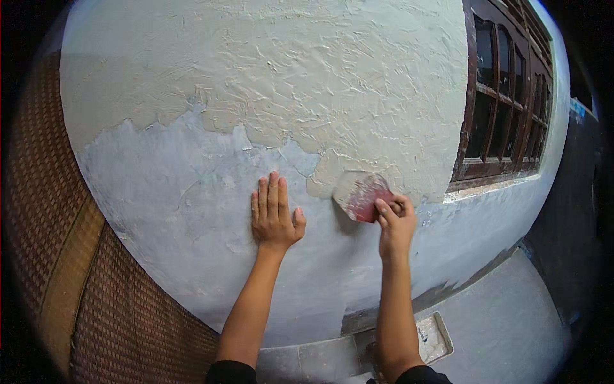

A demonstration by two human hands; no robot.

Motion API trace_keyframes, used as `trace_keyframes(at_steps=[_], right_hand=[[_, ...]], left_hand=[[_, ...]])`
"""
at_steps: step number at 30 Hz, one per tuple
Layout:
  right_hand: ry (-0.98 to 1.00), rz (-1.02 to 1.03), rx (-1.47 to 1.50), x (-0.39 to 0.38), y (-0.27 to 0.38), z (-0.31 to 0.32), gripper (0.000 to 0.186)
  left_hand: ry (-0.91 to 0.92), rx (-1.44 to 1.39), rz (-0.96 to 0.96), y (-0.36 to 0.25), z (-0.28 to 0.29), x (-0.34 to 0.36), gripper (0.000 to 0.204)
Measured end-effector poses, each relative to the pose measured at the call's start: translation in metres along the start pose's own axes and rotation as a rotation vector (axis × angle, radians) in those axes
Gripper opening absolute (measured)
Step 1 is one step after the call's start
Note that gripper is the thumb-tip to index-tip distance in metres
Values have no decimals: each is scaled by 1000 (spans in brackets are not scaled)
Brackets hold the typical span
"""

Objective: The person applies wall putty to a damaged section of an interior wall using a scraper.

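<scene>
My left hand [276, 217] lies flat against the pale, smoother lower part of the wall [166, 192], its fingers straight and side by side. To its right, my right hand [396, 227] grips a red plastic spreader [364, 195] smeared with pale compound, held at the edge of the cream, rough-textured coating [307, 70] that covers the wall above. The coating's lower boundary is ragged, running just over my left fingertips. I cannot tell whether the spreader's edge is touching the wall.
A dark wooden window [505, 96] is set in the wall at upper right. A woven bamboo panel [51, 211] stands along the left. On the grey floor [499, 307] below, a white tray [433, 339] with pale material sits partly behind my right forearm.
</scene>
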State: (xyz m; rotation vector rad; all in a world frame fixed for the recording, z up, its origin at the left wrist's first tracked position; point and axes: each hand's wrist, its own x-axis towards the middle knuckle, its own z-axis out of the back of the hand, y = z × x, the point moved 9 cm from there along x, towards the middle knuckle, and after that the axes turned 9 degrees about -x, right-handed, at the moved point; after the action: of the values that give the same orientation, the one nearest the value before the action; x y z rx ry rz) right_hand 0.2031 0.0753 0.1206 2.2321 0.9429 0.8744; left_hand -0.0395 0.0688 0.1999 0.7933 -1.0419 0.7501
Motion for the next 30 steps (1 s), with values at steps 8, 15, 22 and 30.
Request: trace_keyframes(at_steps=[8, 15, 22, 30], right_hand=[[327, 249, -432, 4, 103, -66, 19], [806, 743, -936, -7, 140, -179, 16], [1015, 1030, -1074, -21, 146, -230, 11], [1250, 1086, -1140, -36, 135, -249, 14]], left_hand=[[-12, -5, 6, -1, 3, 0, 65], [7, -38, 26, 1, 4, -1, 65], [9, -45, 36, 3, 4, -2, 66], [40, -28, 66, 5, 3, -3, 67]])
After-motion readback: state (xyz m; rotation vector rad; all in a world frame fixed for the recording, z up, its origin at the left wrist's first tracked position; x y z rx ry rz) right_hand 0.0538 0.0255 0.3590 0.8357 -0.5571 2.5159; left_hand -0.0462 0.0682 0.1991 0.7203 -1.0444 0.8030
